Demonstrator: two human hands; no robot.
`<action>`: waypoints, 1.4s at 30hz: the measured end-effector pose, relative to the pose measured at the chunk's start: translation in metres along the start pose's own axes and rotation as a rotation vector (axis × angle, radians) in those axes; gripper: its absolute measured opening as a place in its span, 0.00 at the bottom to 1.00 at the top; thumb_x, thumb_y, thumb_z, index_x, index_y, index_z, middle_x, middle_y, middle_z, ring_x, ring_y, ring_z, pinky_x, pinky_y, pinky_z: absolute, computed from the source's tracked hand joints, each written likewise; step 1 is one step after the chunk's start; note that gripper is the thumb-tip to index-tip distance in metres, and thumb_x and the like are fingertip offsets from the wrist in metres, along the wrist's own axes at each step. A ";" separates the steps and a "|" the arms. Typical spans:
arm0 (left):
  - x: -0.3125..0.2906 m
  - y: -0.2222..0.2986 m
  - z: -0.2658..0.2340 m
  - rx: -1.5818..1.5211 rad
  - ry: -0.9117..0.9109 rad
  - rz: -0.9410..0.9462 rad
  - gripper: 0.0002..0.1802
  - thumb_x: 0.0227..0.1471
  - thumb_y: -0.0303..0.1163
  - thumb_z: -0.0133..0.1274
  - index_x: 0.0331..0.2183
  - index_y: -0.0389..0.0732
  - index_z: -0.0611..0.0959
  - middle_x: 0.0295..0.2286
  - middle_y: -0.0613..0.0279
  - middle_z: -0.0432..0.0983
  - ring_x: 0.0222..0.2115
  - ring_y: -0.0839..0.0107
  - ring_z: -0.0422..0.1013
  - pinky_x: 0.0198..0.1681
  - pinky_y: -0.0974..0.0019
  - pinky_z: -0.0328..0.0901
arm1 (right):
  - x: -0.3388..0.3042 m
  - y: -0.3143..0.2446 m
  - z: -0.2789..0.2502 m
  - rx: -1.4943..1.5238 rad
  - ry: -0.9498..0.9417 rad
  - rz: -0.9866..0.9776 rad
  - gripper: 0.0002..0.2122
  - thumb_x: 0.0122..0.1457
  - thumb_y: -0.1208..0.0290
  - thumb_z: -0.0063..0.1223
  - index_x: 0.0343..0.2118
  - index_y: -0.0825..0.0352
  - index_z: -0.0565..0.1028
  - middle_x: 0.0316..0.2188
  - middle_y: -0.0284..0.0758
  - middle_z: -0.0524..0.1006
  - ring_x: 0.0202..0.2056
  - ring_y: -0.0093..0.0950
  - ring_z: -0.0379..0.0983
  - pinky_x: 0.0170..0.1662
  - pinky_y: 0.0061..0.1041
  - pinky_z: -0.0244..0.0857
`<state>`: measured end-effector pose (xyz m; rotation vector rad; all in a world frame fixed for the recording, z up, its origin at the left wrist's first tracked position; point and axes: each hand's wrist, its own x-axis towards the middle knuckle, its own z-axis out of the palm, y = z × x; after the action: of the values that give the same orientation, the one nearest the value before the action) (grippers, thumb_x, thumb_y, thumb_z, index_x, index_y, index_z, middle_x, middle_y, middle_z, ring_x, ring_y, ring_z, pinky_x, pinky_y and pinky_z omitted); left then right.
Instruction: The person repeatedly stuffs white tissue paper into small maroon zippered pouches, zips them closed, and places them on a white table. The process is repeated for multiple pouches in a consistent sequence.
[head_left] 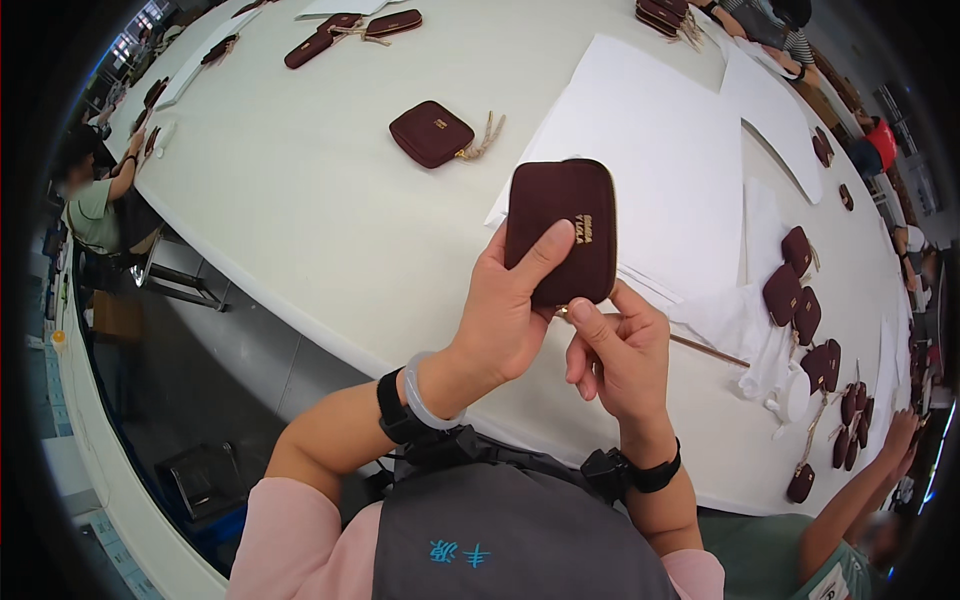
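My left hand (508, 318) grips a dark burgundy zip-up coin purse (560, 195) and holds it up above the table. The thumb presses on its front face, next to small gold lettering; the other fingers are hidden behind it. A gold-toned zip runs round the purse's edge. At the lower edge of the purse, my right hand (628, 350) pinches a small gold zip pull (562, 312) between thumb and finger. A similar purse (431, 134) with a beige cord tassel lies flat on the table, beyond the held one.
White paper sheets (650, 130) cover part of the pale table (330, 200). Several more burgundy purses (783, 294) lie at the right, beside crumpled white wrapping (745, 345) and a thin brown rod (710, 349). Other people sit around the table; one person's arm (860, 490) reaches in close at my right.
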<state>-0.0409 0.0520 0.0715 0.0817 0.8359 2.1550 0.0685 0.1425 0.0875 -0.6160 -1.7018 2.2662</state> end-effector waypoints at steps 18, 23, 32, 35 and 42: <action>0.015 0.017 -0.005 0.096 -0.051 -0.128 0.25 0.62 0.40 0.55 0.53 0.36 0.72 0.45 0.58 0.76 0.46 0.70 0.74 0.50 0.64 0.71 | 0.027 0.016 -0.034 0.573 -0.317 0.325 0.19 0.73 0.59 0.40 0.31 0.69 0.73 0.10 0.38 0.72 0.05 0.15 0.52 0.09 0.16 0.48; 0.014 0.011 -0.007 0.022 -0.130 -0.136 0.26 0.68 0.46 0.44 0.56 0.36 0.70 0.50 0.57 0.74 0.49 0.68 0.73 0.54 0.60 0.69 | 0.020 0.007 -0.020 0.474 -0.039 0.278 0.20 0.75 0.58 0.32 0.38 0.71 0.72 0.11 0.35 0.71 0.05 0.15 0.52 0.08 0.15 0.49; 0.009 -0.009 0.000 0.520 -0.160 0.307 0.38 0.59 0.33 0.59 0.63 0.35 0.59 0.46 0.57 0.74 0.43 0.73 0.74 0.46 0.70 0.70 | 0.019 0.019 -0.032 0.689 -0.307 0.288 0.20 0.75 0.58 0.27 0.43 0.69 0.71 0.10 0.35 0.70 0.05 0.15 0.53 0.08 0.14 0.49; 0.011 -0.002 -0.003 0.630 -0.241 0.237 0.42 0.55 0.32 0.63 0.64 0.38 0.60 0.44 0.59 0.75 0.40 0.75 0.74 0.43 0.71 0.70 | 0.013 0.023 -0.034 0.845 -0.280 0.382 0.23 0.75 0.58 0.31 0.31 0.70 0.73 0.09 0.36 0.70 0.06 0.16 0.53 0.09 0.15 0.49; 0.008 0.007 -0.007 0.390 -0.169 0.042 0.29 0.51 0.30 0.66 0.52 0.34 0.74 0.42 0.58 0.79 0.42 0.73 0.76 0.46 0.68 0.73 | 0.004 0.018 -0.034 0.127 0.088 -0.015 0.14 0.65 0.69 0.56 0.48 0.74 0.73 0.16 0.37 0.77 0.10 0.16 0.64 0.12 0.15 0.54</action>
<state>-0.0537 0.0509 0.0686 0.4759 1.1496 1.9639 0.0817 0.1677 0.0612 -0.6615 -1.5043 2.2796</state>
